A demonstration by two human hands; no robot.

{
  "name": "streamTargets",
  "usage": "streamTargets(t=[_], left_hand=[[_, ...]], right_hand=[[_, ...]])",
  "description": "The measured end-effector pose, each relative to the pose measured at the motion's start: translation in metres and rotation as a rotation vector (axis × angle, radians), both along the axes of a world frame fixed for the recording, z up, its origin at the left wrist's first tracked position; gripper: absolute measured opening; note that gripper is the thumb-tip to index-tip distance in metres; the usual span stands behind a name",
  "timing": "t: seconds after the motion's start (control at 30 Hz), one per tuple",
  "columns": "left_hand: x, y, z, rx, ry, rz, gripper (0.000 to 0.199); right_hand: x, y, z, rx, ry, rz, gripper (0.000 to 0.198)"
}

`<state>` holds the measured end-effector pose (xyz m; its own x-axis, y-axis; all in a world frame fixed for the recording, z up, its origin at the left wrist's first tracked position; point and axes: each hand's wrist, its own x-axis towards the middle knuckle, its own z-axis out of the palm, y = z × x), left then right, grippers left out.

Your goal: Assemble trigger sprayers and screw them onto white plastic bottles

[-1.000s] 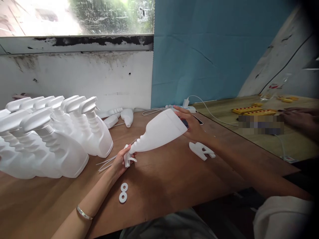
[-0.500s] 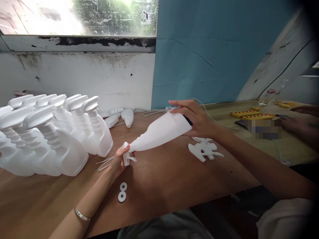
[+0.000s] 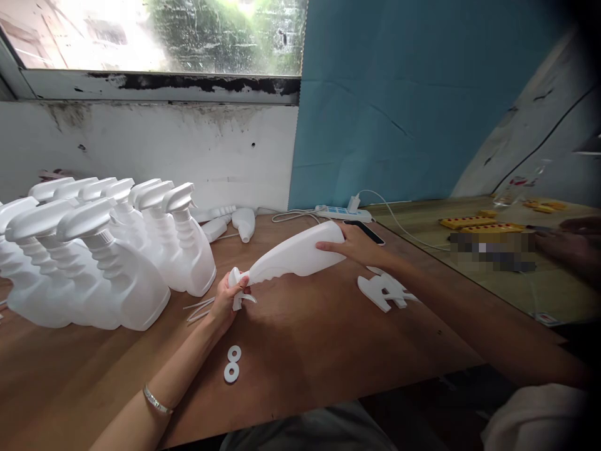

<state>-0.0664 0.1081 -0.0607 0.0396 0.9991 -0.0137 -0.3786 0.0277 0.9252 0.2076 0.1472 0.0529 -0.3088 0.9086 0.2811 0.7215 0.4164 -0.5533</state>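
Observation:
A white spray bottle [image 3: 300,250] lies tilted in the air over the table, its base up to the right and its neck down to the left. My left hand [image 3: 230,294] is closed around the trigger spray head [image 3: 237,299] at the neck. At the base end, my right hand [image 3: 354,246] grips the bottle, some of its fingers hidden behind it. Two white washers [image 3: 231,372] lie on the table below my left hand. Thin white tubes [image 3: 200,310] lie by my left wrist. Several white trigger parts [image 3: 385,291] sit below my right forearm.
Rows of white spray bottles [image 3: 136,275] stand at the left. More white bottles [image 3: 244,223] lie by the wall. A power strip [image 3: 345,214] with a plugged-in cable and a phone [image 3: 365,232] are at the back. Another person's hand [image 3: 570,241] works at the right, near yellow pieces [image 3: 488,225].
My right hand has shifted its grip, and the bottle has turned about its length, now showing another side. The view has moved slightly; my left hand keeps hold of the spray head.

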Motion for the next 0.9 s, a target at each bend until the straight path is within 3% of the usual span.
streamTargets(t=[0.33,0.57,0.63,0.77,0.9], left_hand=[[0.001,-0.004,0.003,0.024,0.037,0.013,0.034],[0.007,-0.01,0.003,0.05,0.051,0.007,0.031],[0.008,-0.01,0.004,0.046,0.079,0.016,0.031],[0.009,-0.008,0.009,0.043,0.152,0.073,0.032],[0.009,-0.004,0.008,0.008,0.133,0.051,0.039]], right_hand=[[0.003,0.006,-0.015,-0.371,0.13,0.007,0.042],[0.01,0.005,-0.011,-0.43,0.095,-0.169,0.048],[0.014,0.008,-0.015,-0.439,0.114,-0.143,0.049],[0.019,0.01,-0.027,-0.488,0.241,0.046,0.042],[0.018,0.008,-0.033,-0.41,0.274,0.023,0.038]])
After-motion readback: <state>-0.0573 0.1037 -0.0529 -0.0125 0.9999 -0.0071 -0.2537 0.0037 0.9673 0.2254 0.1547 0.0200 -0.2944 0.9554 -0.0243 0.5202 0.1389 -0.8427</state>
